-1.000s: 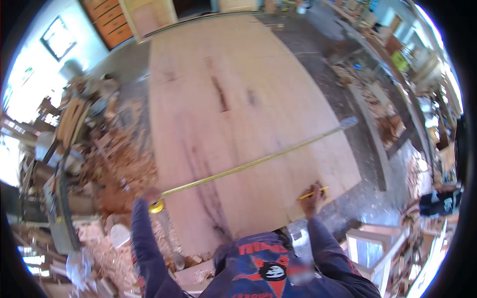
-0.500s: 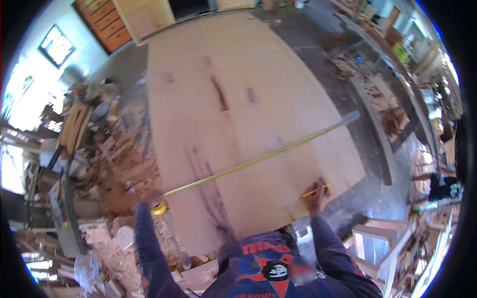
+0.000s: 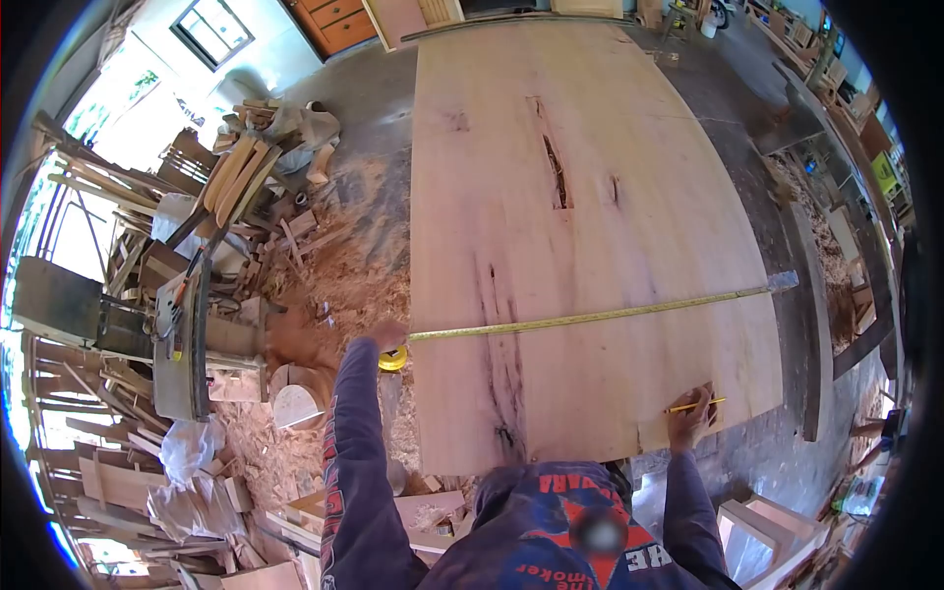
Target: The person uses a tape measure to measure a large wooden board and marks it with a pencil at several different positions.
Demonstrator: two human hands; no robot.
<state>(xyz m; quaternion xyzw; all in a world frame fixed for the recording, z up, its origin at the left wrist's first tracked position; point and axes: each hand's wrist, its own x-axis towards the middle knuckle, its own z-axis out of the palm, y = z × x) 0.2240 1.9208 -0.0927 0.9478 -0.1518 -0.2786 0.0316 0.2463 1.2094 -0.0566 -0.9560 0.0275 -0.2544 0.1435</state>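
Camera view is turned relative to the earlier frame; the wooden slab and both hands appear farther right, while the tape blade reads closer to level. Relative to the slab, the hands show no clear displacement.

Tape alignment: the blade lies across the slab, roughly square to its long axis, which runs away from the person; the blade's right end sits slightly farther from the near edge than its left end. A blue-grey piece shows at that end, just beyond the right edge of the slab.

Left hand: closed on the yellow tape case, just outside the left edge of the slab; it is the nearer hand to the blade, which runs rightward from it; separate finger positions cannot be resolved.

Right hand: closed around the yellow pencil, at the near edge toward the near right corner; the blade lies beyond this hand, well apart from it, on the side away from the person; the pencil's long axis runs left to right, nearly parallel to the blade; which end carries the point cannot be told, nor can contact between pencil and slab.

Hand spacing: well apart, toward opposite side edges; the right hand is closer to the near edge.
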